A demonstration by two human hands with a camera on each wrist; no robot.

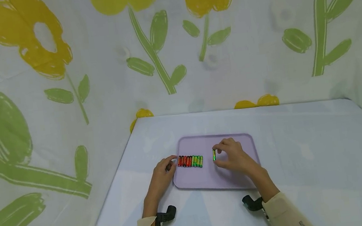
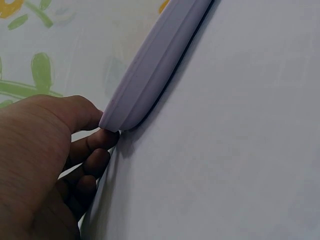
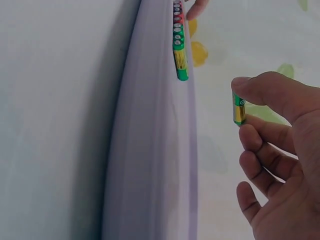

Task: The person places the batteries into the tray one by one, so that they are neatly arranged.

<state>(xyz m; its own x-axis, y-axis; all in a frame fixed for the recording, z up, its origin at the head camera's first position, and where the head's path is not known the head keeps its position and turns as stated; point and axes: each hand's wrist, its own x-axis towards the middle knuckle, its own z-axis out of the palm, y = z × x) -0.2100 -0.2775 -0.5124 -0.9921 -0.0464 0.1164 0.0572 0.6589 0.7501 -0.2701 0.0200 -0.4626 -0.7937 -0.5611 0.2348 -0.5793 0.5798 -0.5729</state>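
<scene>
My right hand [image 1: 235,157] pinches one green-and-gold battery [image 1: 214,155] by its ends between thumb and forefinger, above the right half of a lavender tray [image 1: 194,180]. The right wrist view shows this battery [image 3: 239,109] held upright, with the other fingers loosely bent below. At the tray's left edge is my left hand [image 1: 161,176]. In the left wrist view, its thumb lies on the tray's rim [image 2: 112,112] and a fingertip sits under it. Beside that hand, inside the tray, red-and-black batteries [image 1: 184,161] and green-yellow batteries [image 1: 197,161] lie side by side in one row.
The tray lies on a table [image 1: 307,151] with a pale cover. A white curtain [image 1: 103,62] printed with yellow flowers and green leaves hangs behind and to the left. Black wrist cameras [image 1: 252,203] sit at both sleeve cuffs.
</scene>
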